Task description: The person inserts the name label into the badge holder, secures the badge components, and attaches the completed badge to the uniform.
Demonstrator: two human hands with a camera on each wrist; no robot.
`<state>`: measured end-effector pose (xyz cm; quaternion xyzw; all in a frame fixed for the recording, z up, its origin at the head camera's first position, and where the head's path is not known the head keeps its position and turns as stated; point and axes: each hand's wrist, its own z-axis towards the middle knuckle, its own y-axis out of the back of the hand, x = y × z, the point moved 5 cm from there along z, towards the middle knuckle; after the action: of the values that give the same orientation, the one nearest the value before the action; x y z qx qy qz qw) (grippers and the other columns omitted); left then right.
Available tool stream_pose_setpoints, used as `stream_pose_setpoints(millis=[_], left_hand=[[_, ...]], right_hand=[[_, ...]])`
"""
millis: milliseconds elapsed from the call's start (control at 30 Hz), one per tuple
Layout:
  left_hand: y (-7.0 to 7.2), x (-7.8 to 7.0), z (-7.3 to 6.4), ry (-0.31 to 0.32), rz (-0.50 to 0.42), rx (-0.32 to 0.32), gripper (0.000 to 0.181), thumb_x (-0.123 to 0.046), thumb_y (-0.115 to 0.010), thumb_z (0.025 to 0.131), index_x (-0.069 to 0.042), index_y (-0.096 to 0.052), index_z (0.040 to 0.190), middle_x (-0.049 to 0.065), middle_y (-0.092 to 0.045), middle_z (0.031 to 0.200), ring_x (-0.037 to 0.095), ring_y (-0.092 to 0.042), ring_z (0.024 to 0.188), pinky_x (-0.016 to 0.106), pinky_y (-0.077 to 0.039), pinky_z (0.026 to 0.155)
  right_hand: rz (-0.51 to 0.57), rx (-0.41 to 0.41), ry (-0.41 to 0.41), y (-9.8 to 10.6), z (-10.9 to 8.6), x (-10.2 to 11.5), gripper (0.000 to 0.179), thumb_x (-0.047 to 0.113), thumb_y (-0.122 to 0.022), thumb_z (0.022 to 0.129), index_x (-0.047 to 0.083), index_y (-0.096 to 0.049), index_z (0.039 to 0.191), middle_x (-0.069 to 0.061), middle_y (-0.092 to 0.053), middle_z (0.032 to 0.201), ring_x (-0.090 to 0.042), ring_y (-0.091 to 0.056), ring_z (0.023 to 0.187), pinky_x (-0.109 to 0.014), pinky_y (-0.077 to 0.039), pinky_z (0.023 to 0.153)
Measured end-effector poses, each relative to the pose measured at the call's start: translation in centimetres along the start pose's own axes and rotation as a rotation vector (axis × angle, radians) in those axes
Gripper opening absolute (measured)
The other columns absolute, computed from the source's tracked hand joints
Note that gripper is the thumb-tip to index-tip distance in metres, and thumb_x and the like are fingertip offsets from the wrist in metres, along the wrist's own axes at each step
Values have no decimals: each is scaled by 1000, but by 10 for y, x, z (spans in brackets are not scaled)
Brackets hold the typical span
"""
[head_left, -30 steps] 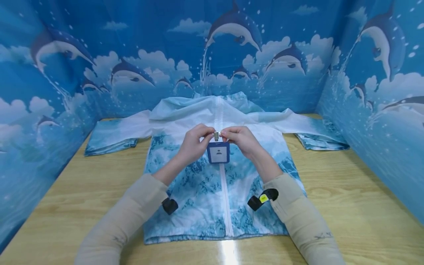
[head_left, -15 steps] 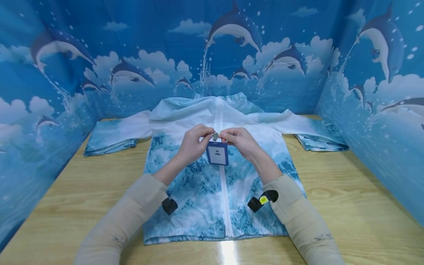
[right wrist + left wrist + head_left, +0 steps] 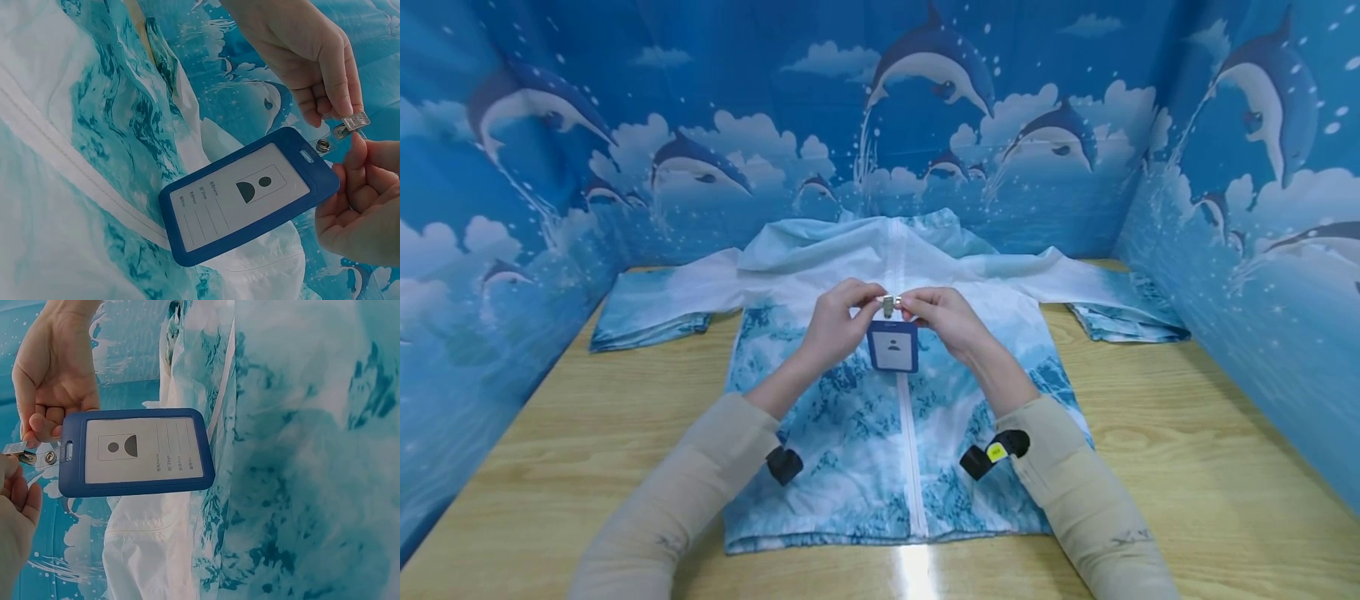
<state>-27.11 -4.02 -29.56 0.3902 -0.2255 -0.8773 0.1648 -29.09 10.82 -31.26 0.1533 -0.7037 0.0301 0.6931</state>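
A blue badge holder [image 3: 892,346] with a white card hangs over the zipper of a blue-and-white jacket [image 3: 835,450]. Its metal clip [image 3: 888,306], joined by a clear snap strap [image 3: 323,144], sits at the top between both hands. From the left, my left hand [image 3: 841,321] pinches the clip between thumb and finger. My right hand [image 3: 946,315] pinches the clip's other side. In the left wrist view the card [image 3: 140,450] shows a printed figure and lines. The right wrist view has the holder slanting, with the clip's stamped plate at the fingertips.
The jacket lies front up on a wooden table [image 3: 1187,467], with its sleeves [image 3: 655,308] spread to both sides and folded at the ends. A curtain [image 3: 760,83] printed with dolphins stands round the back and sides.
The badge holder has swung slightly, tilting and then hanging straighter, a little left of where it was. Both hands stay almost in place on the clip.
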Motion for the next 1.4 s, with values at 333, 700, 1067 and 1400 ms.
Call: stream_pose_setpoints(millis=[333, 700, 1067, 1400], left_hand=[[-1, 5, 0, 92, -4, -32, 19, -7, -58, 91, -1, -65, 108, 8, -62, 89, 17, -58, 82, 29, -49, 74], [-2, 4, 2, 111, -42, -72, 17, -5, -59, 90, -1, -65, 106, 8, -61, 88, 17, -57, 80, 30, -48, 71], [14, -2, 2, 97, -32, -124, 17, -4, -58, 90, 0, -65, 105, 11, -65, 94, 19, -58, 81, 32, -49, 72], [37, -2, 0, 65, -28, -161, 19, -2, -55, 91, 3, -66, 105, 15, -66, 100, 23, -60, 87, 35, -49, 75]], right_hand=[[-39, -26, 47, 3, -1, 0, 31, 21, -49, 98, -6, -63, 105, -3, -56, 81, -21, -52, 95, -41, -40, 90], [-110, -32, 104, 2, 0, 3, 32, 25, -52, 96, -3, -65, 105, -8, -61, 98, -26, -54, 101, -44, -40, 92], [-42, 40, 174, -12, 3, 13, 29, 23, -47, 99, -1, -64, 101, -10, -61, 99, -24, -56, 99, -40, -43, 91], [72, 97, 184, -34, 8, 20, 26, 21, -44, 100, 2, -61, 96, -7, -61, 96, -23, -57, 100, -41, -45, 86]])
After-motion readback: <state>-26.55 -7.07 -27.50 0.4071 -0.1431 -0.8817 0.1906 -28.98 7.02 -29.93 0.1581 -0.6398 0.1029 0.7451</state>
